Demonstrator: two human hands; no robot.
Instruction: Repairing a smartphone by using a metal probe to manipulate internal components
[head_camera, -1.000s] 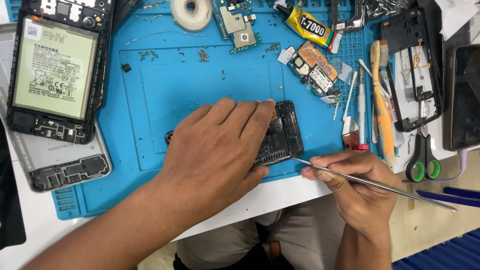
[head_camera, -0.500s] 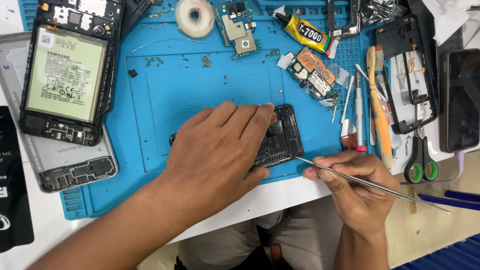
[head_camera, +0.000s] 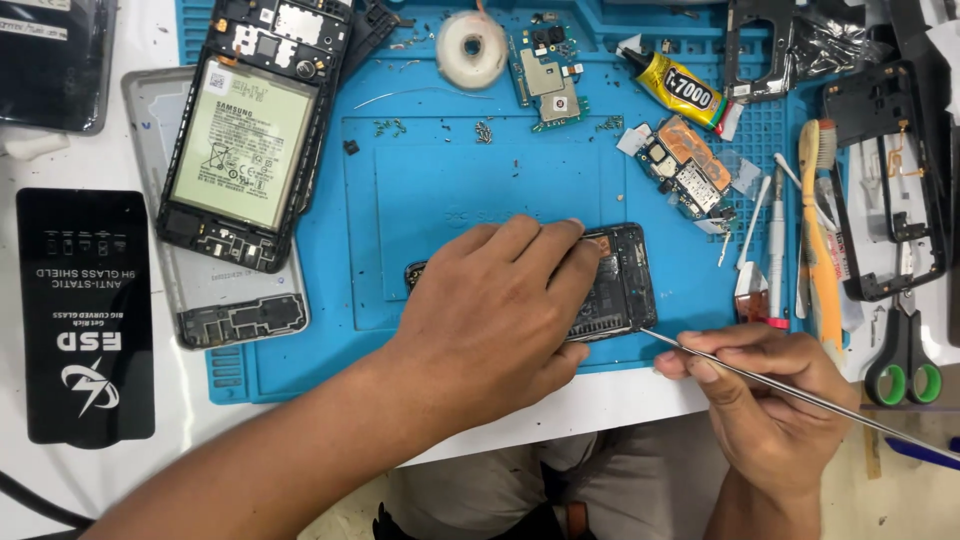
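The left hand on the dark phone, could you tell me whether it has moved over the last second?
No. The left hand rests flat on the dark phone, covering the same stretch above the blue mat's near edge; only the camera shifted.

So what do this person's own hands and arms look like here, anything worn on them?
Both hands are bare: no gloves, rings or tape show on the left hand or the right hand. The left forearm is uncovered as far as the frame shows, with no sleeve, watch or strap in sight. The right wrist is bare too. Fingernails are short and plain.
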